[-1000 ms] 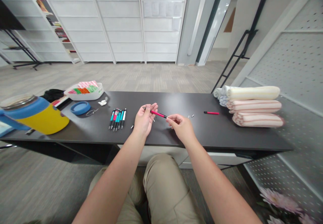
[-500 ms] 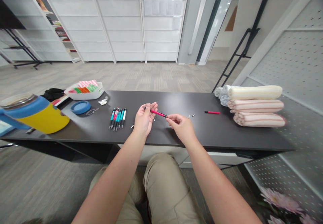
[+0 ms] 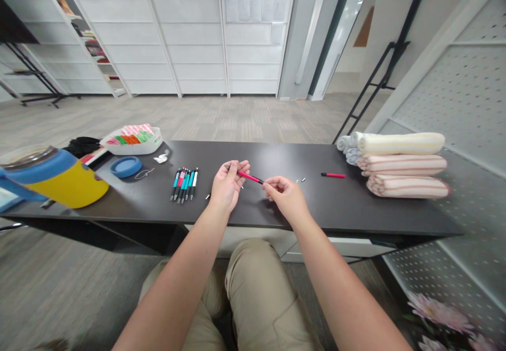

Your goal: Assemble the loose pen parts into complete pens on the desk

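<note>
- At a dark table (image 3: 316, 211), before white perforated wall panels (image 3: 177, 35), a seated person works with both bare hands; the papers (image 3: 253, 9) pinned to the panels are too small to read.
- Folded striped towels (image 3: 407, 186) are stacked at the table's right end, and a blue-and-yellow container (image 3: 59, 182) stands at its left end.
- A white tray (image 3: 132, 146) of colored cloth sits near the far edge, just beside a round blue lid (image 3: 125, 166).
- The left hand (image 3: 228, 186) has a closed grip on one end of a pink pen (image 3: 250, 177), held above the table.
- The right hand (image 3: 285, 199) pinches the pen's dark tip in a closed grip, close to the table's front edge.
- A bunch of teal and red pens (image 3: 184, 185) lies just left of the left hand, their barrels showing no readable print.
- A loose red pen (image 3: 332, 174) lies well right of the right hand, past tiny white parts (image 3: 303, 179).
</note>
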### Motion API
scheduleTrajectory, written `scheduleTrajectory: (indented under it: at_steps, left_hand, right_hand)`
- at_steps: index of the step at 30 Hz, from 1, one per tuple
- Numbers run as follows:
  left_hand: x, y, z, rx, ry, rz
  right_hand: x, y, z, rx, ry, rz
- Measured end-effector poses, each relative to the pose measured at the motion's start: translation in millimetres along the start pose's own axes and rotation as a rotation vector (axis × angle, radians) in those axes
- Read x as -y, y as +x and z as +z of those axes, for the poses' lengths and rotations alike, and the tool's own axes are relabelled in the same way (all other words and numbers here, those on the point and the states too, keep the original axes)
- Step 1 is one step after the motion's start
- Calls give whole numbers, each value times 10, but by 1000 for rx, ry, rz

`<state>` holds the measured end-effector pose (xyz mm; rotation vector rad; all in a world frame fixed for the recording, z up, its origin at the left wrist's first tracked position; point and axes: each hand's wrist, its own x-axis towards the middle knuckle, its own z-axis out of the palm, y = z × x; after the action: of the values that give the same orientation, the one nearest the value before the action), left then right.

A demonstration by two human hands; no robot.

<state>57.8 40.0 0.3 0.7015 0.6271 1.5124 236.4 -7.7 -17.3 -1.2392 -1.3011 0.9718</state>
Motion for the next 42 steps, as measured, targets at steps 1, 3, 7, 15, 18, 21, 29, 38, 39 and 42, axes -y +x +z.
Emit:
scheduleTrajectory:
  at_steps: [1, 3, 7, 15, 18, 21, 29, 38, 39, 42]
  left_hand:
    - [-2, -5, -1, 8, 3, 2]
    - [-8, -15, -1, 27, 10, 7]
    - [-20, -26, 5, 61, 13, 8]
    - [-40, -22, 32, 66, 2, -8]
    - [-36, -28, 35, 71, 4, -6]
    - [-32, -32, 32, 74, 1, 14]
    - [-37, -18, 23, 25, -11, 63]
    - [-34, -11, 19, 37, 14, 103]
    - [-39, 3, 6, 9, 3, 113]
    - [-52, 58, -47, -118, -41, 131]
  right_hand:
    - [-4, 6, -3, 4, 29, 12]
    - [-14, 16, -7, 22, 72, 33]
    - [-25, 16, 1, 82, 60, 52]
    - [-3, -16, 28, 123, -142, -12]
    - [-12, -13, 26, 124, -157, -19]
    - [-31, -4, 26, 114, -183, -13]
    - [-73, 11, 41, 134, -174, -51]
    - [-12, -5, 37, 111, -345, -93]
    - [-7, -7, 35, 101, -361, -102]
    - [-4, -13, 36, 55, -416, -118]
